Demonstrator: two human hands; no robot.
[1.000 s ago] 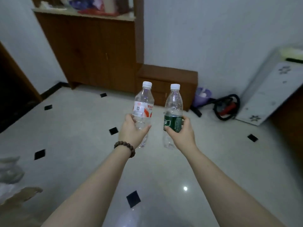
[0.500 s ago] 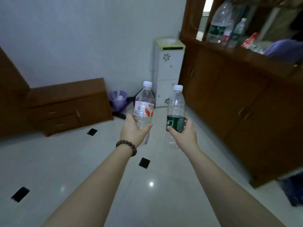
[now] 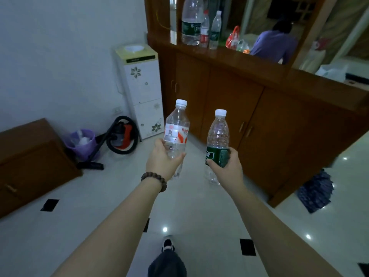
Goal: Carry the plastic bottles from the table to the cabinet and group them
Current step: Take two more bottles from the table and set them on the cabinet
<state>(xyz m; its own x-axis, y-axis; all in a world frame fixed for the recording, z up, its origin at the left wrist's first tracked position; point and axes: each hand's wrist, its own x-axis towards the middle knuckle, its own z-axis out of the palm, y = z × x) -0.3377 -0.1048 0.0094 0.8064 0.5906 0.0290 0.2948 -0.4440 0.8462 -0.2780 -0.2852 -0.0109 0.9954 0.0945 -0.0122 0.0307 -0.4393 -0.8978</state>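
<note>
Bottles ride upright, red-labelled bottle (image 3: 176, 131) clamped in the left hand (image 3: 162, 159), green-labelled bottle (image 3: 218, 145) in the right hand (image 3: 227, 168), for standing beside the grouped bottles (image 3: 201, 27) at one o'clock on the cabinet (image 3: 229, 96).

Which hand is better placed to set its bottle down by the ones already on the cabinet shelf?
The right hand, probably. Its green-label bottle is on the cabinet side, nearer the shelf bottles than the left hand.
</note>
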